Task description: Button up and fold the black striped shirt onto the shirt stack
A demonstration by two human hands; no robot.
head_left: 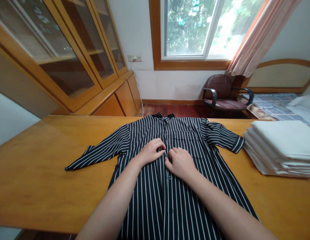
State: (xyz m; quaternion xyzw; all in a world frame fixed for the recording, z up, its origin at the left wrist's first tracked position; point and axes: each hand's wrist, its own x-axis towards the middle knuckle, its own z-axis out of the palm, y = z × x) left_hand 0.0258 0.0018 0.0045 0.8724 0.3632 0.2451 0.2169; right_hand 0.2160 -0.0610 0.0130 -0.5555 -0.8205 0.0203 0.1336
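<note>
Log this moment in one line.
black, white-striped fabric shirt: spread on yellow-brown wooden table; left hand: at shirt's front; right hand: at shirt's front

White stack [282, 146] on table [44, 183], right side. Chair [220, 86] near bed [275, 105], below window [190, 30]. Pink curtain [260, 40] along window. Glass-doored cabinet [104, 82], left.

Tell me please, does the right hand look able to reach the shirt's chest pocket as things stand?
Probably yes: the right hand is on the striped shirt, close to the chest pocket, and nothing seems to block the way.
</note>
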